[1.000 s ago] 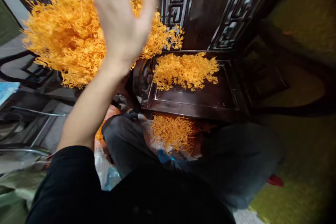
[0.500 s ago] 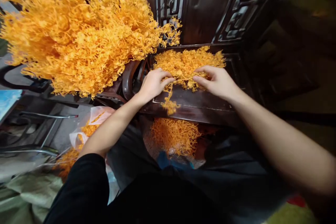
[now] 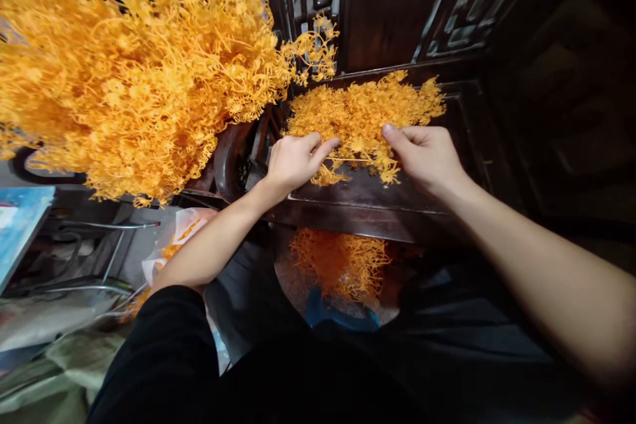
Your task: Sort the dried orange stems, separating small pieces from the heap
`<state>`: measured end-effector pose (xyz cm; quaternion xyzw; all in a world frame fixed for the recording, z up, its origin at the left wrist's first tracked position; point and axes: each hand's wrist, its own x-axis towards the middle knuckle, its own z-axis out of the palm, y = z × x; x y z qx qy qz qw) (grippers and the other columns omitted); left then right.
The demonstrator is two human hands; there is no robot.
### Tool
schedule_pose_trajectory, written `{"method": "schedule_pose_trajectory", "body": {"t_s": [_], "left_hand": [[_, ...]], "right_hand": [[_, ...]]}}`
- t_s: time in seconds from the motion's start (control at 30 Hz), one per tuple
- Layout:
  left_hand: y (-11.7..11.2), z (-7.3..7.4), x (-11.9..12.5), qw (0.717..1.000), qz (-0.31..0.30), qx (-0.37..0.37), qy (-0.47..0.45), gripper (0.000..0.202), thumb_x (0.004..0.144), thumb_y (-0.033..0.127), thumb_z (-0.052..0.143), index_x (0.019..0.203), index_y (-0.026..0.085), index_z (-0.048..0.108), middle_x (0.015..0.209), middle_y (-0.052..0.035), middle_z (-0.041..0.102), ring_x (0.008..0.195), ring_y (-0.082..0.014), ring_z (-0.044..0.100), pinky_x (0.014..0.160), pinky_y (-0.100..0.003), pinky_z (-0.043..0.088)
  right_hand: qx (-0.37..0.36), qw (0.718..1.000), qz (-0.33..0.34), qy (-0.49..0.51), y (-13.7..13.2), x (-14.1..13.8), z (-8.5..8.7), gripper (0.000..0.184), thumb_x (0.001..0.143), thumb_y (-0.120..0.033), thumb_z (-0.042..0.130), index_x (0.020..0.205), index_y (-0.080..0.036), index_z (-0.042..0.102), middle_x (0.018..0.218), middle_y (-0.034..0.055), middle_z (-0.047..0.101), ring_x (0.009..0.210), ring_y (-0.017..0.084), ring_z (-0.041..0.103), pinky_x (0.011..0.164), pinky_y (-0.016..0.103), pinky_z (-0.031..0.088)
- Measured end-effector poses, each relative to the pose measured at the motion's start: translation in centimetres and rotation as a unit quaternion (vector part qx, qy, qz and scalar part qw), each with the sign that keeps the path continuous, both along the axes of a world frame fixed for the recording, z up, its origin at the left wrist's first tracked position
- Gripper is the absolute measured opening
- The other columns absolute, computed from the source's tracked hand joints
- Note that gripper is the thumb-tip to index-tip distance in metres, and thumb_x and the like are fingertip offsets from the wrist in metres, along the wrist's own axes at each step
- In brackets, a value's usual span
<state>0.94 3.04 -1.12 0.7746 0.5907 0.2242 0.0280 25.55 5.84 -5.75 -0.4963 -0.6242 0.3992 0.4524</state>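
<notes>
Fingers (image 3: 312,140) of the left hand (image 3: 292,164) are curled, the thumb stretched out to the right beside a thin orange stem (image 3: 348,159); I cannot tell whether they pinch it. On the right hand (image 3: 431,158), the fingers are bent in and the thumb lies close to them, at the edge of the orange sprigs (image 3: 360,109); its grip is hidden too. Those sprigs lie in a heap on a dark wooden chair seat (image 3: 342,191), in front of a carved backrest (image 3: 397,6), with the stem at the heap's near edge, between the hands. Left of the seat rises a much larger mass of orange sprigs (image 3: 163,79). Under the seat's front edge sits a tangle of orange stems (image 3: 362,268), above something blue (image 3: 338,315). Near the left forearm is a whitish plastic bag (image 3: 186,218).
</notes>
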Motion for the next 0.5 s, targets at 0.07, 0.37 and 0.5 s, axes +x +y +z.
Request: {"method": "schedule_pose_trajectory", "body": {"t_s": [0.07,0.37,0.5], "left_hand": [[-0.5,0.5,0.3,1.0,0.011,0.014,-0.001,0.058,0.101,0.064,0.046,0.072,0.02,0.069,0.061,-0.003,0.061,0.062,-0.016,0.057,0.064,-0.03,0.036],[-3.4,-0.4,-1.0,0.983,-0.069,-0.12,-0.117,0.071,0.093,0.068,0.059,0.146,0.02,0.056,0.146,-0.0144,0.064,0.135,-0.03,0.059,0.113,-0.046,0.044],[-4.6,-1.0,-0.2,0.961,-0.053,-0.157,-0.221,0.059,0.091,0.061,0.068,0.13,0.017,0.063,0.118,-0.0102,0.076,0.106,-0.0246,0.071,0.092,-0.037,0.055]], "right_hand": [[-0.016,0.999,0.012,0.025,-0.3,-0.9,0.4,0.064,0.088,-0.067,0.07,0.053,-0.021,0.042,0.049,-0.0019,0.032,0.048,0.01,0.029,0.048,0.029,0.022],[-0.081,0.967,0.169,0.171,-2.8,-3.6,1.3,0.029,0.079,-0.038,0.08,0.1,-0.026,0.064,0.089,0.0024,0.068,0.071,0.016,0.059,0.057,0.029,0.049],[-0.03,0.981,0.147,0.126,-3.5,-4.5,1.6,0.036,0.074,-0.039,0.089,0.1,-0.024,0.07,0.081,0.0025,0.069,0.071,0.017,0.062,0.063,0.032,0.054]]}}
